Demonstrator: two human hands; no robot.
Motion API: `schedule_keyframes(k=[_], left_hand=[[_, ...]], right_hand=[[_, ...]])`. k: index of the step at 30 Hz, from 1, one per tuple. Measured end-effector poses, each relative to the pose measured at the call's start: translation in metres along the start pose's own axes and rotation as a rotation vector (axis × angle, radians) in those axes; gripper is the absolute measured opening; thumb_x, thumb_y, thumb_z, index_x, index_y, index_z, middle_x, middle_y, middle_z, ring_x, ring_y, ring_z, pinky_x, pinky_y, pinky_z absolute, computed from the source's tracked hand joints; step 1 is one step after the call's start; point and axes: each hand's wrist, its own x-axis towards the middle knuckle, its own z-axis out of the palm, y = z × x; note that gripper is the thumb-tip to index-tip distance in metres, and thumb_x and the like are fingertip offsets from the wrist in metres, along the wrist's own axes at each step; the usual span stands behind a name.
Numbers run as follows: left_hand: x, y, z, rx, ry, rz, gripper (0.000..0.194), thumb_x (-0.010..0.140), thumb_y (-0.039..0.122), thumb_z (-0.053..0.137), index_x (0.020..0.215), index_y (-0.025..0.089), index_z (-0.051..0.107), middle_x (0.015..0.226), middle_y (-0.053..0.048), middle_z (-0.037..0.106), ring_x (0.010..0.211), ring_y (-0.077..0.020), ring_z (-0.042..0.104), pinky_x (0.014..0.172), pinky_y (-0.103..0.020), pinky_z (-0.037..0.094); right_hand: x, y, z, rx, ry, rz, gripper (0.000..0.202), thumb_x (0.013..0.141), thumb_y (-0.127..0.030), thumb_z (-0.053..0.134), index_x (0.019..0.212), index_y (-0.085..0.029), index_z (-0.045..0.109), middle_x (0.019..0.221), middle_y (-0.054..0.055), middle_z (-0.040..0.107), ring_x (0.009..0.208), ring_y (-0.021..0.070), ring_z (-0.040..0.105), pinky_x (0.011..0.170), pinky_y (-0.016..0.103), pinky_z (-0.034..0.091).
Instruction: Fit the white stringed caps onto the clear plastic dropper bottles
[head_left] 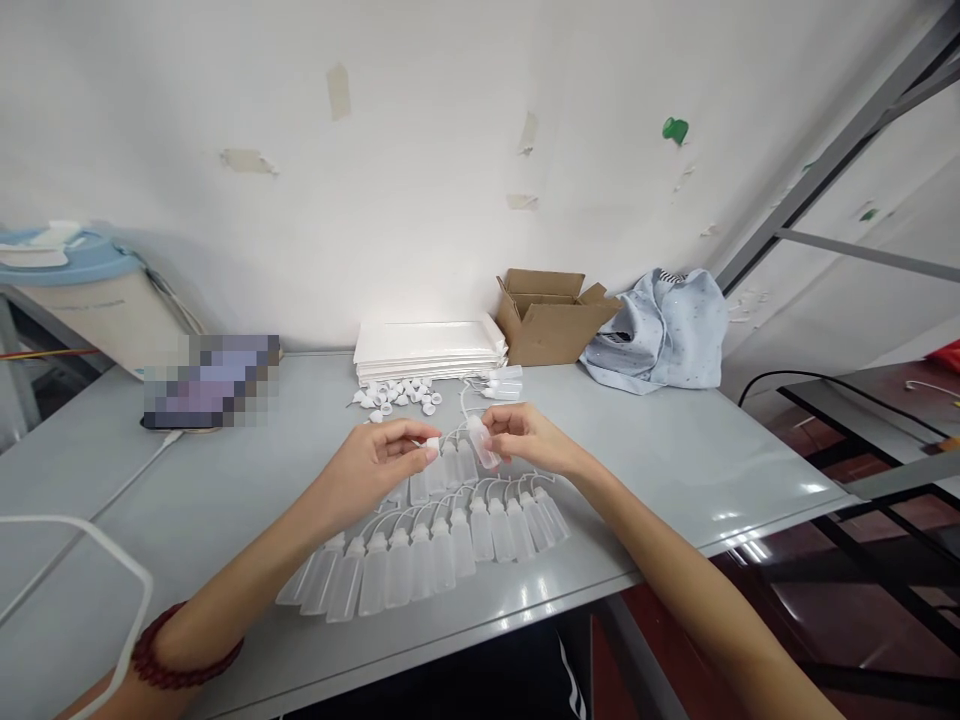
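Observation:
My right hand [520, 438] pinches a translucent squeeze bottle [484, 447] by its side. The bottle is tilted, and a thin bent white spout rises from its top. My left hand [386, 458] is closed at the fingertips on a small white cap [433, 445]; whether that cap belongs to a bottle lying under it is hard to see. Below both hands a long curved row of similar bottles [400, 568] lies on the table, their bent spouts pointing away from me. A second, shorter row [450, 465] lies behind it, partly hidden by my left hand.
Loose white caps [405, 393] and several spoutless-looking bottles [505, 382] lie before a stack of white padded sheets [427, 345]. Behind are an open cardboard box [547, 325] and a light blue cloth [667, 335]. A phone [217, 385] with a cable lies left, near a lidded bucket [82, 290].

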Motion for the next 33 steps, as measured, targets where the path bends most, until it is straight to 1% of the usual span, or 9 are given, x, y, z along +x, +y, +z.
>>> schedule_keyframes(k=[5,8,11,17,22,26,28,31,33], left_hand=[[0.001,-0.001,0.001,-0.111,-0.084,0.051,0.031,0.079,0.045,0.063,0.101,0.024,0.067,0.093,-0.001,0.068,0.083,-0.0164,0.059,0.074,-0.027,0.048],[0.000,0.000,0.000,-0.194,-0.113,0.082,0.025,0.079,0.042,0.066,0.098,0.026,0.067,0.096,0.000,0.067,0.090,-0.0162,0.059,0.077,-0.025,0.048],[-0.002,0.002,-0.001,-0.182,-0.085,0.115,0.020,0.078,0.039,0.067,0.092,0.025,0.067,0.092,0.001,0.068,0.087,-0.0158,0.060,0.076,-0.025,0.048],[-0.005,0.005,-0.001,-0.012,-0.033,0.181,0.020,0.080,0.040,0.064,0.088,0.022,0.069,0.089,-0.002,0.069,0.081,-0.0175,0.062,0.071,-0.026,0.050],[-0.005,0.004,0.001,0.096,-0.048,0.237,0.021,0.083,0.039,0.058,0.088,0.022,0.070,0.087,-0.002,0.069,0.078,-0.0171,0.063,0.072,-0.027,0.051],[-0.005,0.003,0.004,0.123,0.016,0.255,0.023,0.083,0.039,0.058,0.086,0.021,0.070,0.087,-0.003,0.069,0.077,-0.0174,0.063,0.070,-0.027,0.052],[-0.005,0.003,0.005,0.112,0.032,0.239,0.023,0.082,0.040,0.058,0.085,0.021,0.070,0.085,-0.003,0.069,0.074,-0.0172,0.062,0.066,-0.027,0.052],[-0.006,0.005,0.004,0.087,0.030,0.158,0.027,0.081,0.044,0.058,0.085,0.020,0.070,0.069,-0.002,0.066,0.063,-0.0168,0.061,0.056,-0.026,0.049],[-0.006,0.006,0.004,0.041,0.022,0.101,0.028,0.081,0.046,0.058,0.085,0.020,0.070,0.061,0.000,0.063,0.059,-0.0166,0.060,0.055,-0.026,0.049]], right_hand=[[-0.001,0.001,0.008,0.163,-0.182,-0.002,0.012,0.076,-0.020,0.050,0.078,-0.013,0.060,0.066,0.001,0.062,0.053,0.0097,0.053,0.048,0.021,0.035],[0.000,0.004,0.011,0.246,-0.234,0.013,0.016,0.077,-0.018,0.045,0.078,-0.014,0.060,0.068,0.001,0.061,0.053,0.0094,0.051,0.049,0.021,0.035],[0.002,0.007,0.013,0.300,-0.255,0.036,0.016,0.077,-0.018,0.045,0.078,-0.014,0.061,0.066,0.001,0.060,0.052,0.0094,0.050,0.048,0.022,0.035],[0.003,0.004,0.015,0.271,-0.224,0.047,0.018,0.080,-0.021,0.047,0.078,-0.012,0.062,0.063,0.000,0.056,0.050,0.0084,0.044,0.045,0.022,0.033],[0.002,0.000,0.016,0.180,-0.152,0.004,0.024,0.086,-0.031,0.049,0.074,-0.013,0.059,0.061,-0.003,0.045,0.050,0.0071,0.039,0.048,0.022,0.031],[0.001,0.001,0.019,0.248,-0.159,0.002,0.029,0.088,-0.040,0.050,0.077,-0.014,0.055,0.065,-0.004,0.040,0.050,0.0062,0.036,0.046,0.022,0.029],[0.001,0.002,0.021,0.331,-0.172,0.024,0.030,0.088,-0.043,0.051,0.082,-0.014,0.054,0.065,-0.005,0.037,0.049,0.0055,0.032,0.045,0.021,0.027],[0.002,0.005,0.025,0.422,-0.169,0.065,0.032,0.089,-0.047,0.050,0.090,-0.016,0.053,0.062,-0.007,0.030,0.047,0.0050,0.026,0.043,0.020,0.023],[0.002,0.006,0.027,0.434,-0.146,0.062,0.032,0.089,-0.049,0.049,0.093,-0.017,0.053,0.062,-0.007,0.029,0.046,0.0049,0.025,0.043,0.020,0.022]])
